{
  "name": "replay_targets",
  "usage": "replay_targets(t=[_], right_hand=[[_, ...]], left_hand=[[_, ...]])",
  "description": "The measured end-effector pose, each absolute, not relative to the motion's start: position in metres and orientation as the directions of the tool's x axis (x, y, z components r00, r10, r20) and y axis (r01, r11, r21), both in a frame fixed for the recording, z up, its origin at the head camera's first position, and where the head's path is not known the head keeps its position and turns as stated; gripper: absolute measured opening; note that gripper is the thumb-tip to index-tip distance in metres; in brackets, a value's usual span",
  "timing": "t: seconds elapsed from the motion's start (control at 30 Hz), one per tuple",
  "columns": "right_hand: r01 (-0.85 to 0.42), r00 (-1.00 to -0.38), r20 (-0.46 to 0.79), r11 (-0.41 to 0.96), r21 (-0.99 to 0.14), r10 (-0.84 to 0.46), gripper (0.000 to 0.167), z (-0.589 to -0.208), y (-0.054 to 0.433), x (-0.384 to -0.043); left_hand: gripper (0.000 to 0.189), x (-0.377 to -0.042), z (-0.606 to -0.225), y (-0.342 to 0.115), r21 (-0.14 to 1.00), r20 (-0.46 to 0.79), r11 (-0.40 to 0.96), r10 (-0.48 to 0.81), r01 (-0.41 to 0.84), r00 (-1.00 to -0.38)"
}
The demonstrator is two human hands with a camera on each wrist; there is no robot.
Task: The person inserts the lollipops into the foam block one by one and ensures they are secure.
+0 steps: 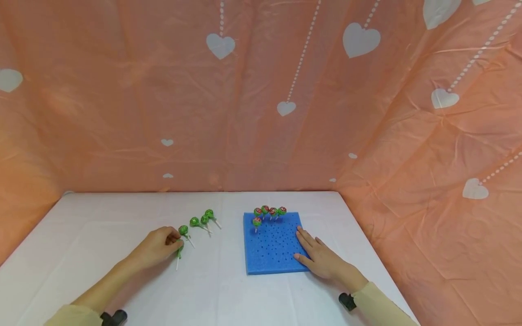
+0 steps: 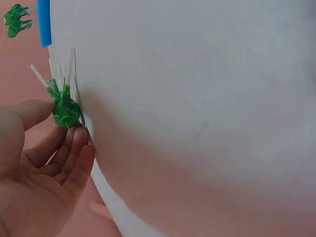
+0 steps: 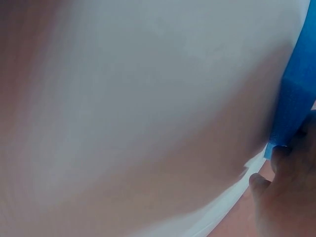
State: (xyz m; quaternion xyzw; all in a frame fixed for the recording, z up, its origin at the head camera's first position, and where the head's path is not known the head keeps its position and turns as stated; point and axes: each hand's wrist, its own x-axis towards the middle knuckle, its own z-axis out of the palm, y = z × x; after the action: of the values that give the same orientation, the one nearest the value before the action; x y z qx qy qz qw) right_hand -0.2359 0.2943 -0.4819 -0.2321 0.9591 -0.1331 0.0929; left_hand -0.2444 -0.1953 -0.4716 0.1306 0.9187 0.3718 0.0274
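My left hand (image 1: 157, 244) has its thumb and fingertips at the wrapped head of a green lollipop (image 1: 180, 251), the nearest of a slanting row on the table. Its white stick points toward me. In the left wrist view the thumb and fingers pinch that green head (image 2: 66, 112), with several white sticks showing behind it. My right hand (image 1: 322, 259) rests with fingers extended on the right edge of a blue foam board (image 1: 269, 258) full of small holes. Several red-and-green lollipops (image 1: 257, 222) stand upright in the board's far left part.
Beyond my left hand, more green lollipops (image 1: 195, 221) lie on the white-covered table (image 1: 122, 208), sticks toward the near right. An orange curtain (image 1: 253, 149) with white hearts hangs behind the table and along its right side.
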Motion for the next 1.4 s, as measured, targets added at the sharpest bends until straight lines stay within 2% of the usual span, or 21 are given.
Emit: replay_targets(t=[0.73,1.0,1.4], right_hand=[[-0.42,-0.877,-0.106,0.854,-0.306,-0.469,0.078,-0.481,0.292,-0.231],[-0.424,-0.87,-0.119,0.85,-0.313,-0.478,0.077,-0.482,0.293,-0.23],[-0.423,-0.876,-0.107,0.856,-0.299,-0.47,0.078,-0.477,0.292,-0.233]], left_hand=[[0.022,-0.24,-0.474,-0.201,0.707,0.084,0.662,0.269,0.247,-0.96],[0.024,-0.238,-0.473,-0.201,0.742,0.101,0.633,0.221,0.221,-0.97],[0.028,-0.234,-0.459,-0.185,0.847,0.182,0.48,0.137,0.226,-0.974]])
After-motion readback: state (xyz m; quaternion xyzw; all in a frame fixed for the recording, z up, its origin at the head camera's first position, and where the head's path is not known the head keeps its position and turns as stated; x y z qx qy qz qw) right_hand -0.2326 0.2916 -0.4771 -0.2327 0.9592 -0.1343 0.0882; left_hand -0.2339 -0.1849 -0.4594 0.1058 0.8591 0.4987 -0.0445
